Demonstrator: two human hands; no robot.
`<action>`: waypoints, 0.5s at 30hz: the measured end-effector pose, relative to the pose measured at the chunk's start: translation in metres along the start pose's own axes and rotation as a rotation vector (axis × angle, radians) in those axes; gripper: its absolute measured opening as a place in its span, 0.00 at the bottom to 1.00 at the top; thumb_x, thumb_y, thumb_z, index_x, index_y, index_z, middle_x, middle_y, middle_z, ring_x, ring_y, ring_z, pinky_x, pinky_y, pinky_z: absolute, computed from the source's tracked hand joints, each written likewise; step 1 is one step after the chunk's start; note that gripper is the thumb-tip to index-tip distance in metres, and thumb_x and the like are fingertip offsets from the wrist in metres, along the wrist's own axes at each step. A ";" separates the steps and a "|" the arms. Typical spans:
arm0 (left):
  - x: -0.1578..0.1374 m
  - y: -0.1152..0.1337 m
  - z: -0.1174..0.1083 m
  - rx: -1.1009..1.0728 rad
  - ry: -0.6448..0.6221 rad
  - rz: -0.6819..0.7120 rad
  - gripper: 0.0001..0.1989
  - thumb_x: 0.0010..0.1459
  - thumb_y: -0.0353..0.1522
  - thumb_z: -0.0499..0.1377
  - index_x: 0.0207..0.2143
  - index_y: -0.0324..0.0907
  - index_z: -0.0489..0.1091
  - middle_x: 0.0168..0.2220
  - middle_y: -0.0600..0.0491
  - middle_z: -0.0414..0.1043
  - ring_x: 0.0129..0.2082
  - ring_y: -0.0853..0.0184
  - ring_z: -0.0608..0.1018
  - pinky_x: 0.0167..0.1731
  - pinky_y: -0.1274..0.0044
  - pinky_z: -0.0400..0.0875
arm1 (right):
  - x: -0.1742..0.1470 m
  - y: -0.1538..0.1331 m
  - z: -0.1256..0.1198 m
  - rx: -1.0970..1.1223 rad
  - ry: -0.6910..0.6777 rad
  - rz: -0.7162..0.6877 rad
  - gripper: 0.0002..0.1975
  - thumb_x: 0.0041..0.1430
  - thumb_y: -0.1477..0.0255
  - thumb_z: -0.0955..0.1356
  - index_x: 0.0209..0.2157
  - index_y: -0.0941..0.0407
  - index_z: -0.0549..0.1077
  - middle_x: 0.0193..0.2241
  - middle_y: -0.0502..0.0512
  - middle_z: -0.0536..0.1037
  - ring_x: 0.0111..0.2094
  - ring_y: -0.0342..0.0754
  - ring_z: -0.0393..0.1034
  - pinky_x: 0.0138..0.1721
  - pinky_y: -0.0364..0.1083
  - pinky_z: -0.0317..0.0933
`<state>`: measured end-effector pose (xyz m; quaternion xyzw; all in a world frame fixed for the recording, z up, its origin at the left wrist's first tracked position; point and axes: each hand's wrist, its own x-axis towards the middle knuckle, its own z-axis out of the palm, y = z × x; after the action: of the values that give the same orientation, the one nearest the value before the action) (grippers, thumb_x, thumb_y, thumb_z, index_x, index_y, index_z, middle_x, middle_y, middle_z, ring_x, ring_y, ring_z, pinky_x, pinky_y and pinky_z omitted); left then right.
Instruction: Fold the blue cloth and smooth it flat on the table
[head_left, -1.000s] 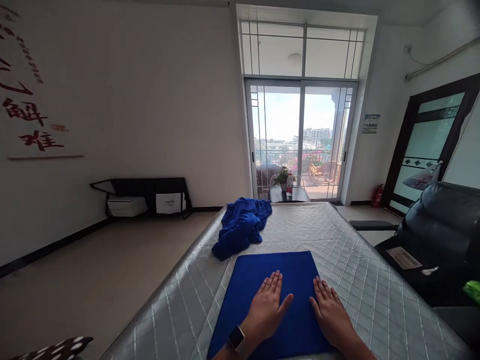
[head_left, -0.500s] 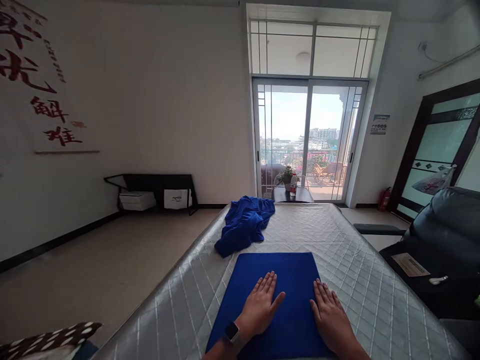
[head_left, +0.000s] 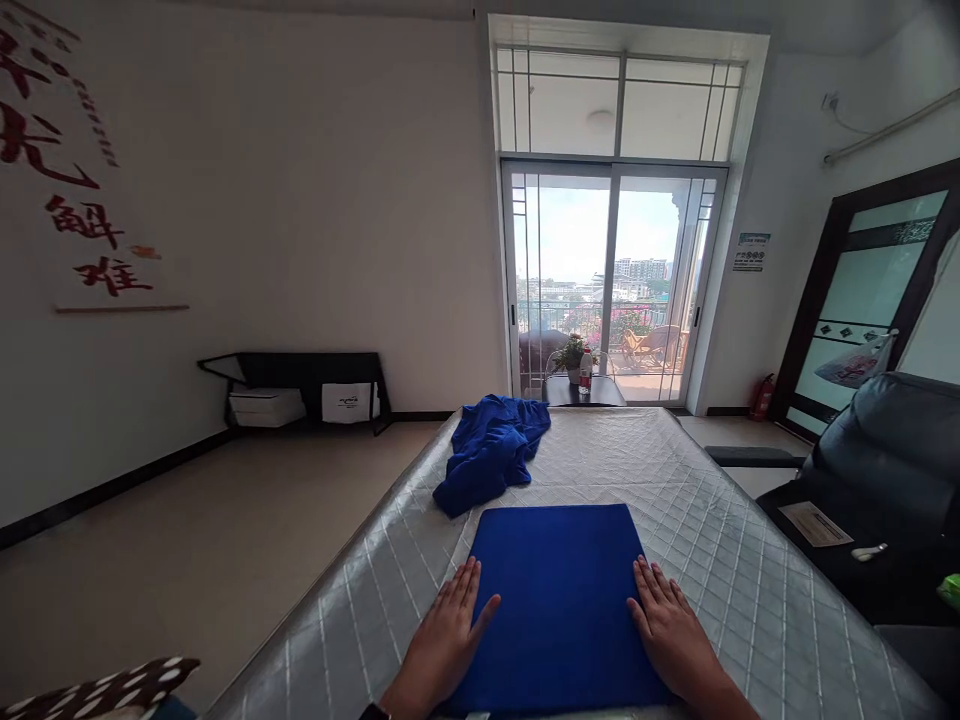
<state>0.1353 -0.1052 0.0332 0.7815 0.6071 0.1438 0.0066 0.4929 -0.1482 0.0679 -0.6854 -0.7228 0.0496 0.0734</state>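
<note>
Head view, my only feed. A silver quilted surface runs away from me. The blue rectangular cloth lies flat at its near end, about midway between the left and right edges, its sides parting slightly toward me.

Left hand: I have it along the left side of the blue rectangular cloth, fingers straight and close together, thumb spread inward over the cloth. A dark band shows at this wrist, partly cut off by the frame.

Right hand: placed almost as a mirror copy along the right side, fingers pointing toward the far edge of the surface, thumb at the cloth's border. Grip, both hands: open and flat, gripping nothing. I cannot tell how hard either presses.

A crumpled blue cloth lies in the far left corner of the surface, by the left edge; its near end sits just beside the rectangular cloth's far left corner.

Past the far edge I note a small dark table carrying a bottle and a potted plant, before a glass sliding door. Off the right edge: a black armchair with a card and a small white item, too small to identify.
</note>
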 end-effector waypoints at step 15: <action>-0.002 0.017 -0.035 0.005 0.080 -0.005 0.34 0.66 0.52 0.38 0.65 0.43 0.59 0.64 0.48 0.62 0.65 0.56 0.62 0.60 0.62 0.62 | -0.039 0.005 0.013 0.046 -0.077 -0.008 0.33 0.68 0.52 0.50 0.67 0.55 0.49 0.68 0.52 0.43 0.69 0.53 0.38 0.68 0.58 0.39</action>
<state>0.1432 -0.1174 0.0693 0.7738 0.6090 0.1733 -0.0195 0.4977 -0.1863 0.0523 -0.6780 -0.7266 0.0923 0.0617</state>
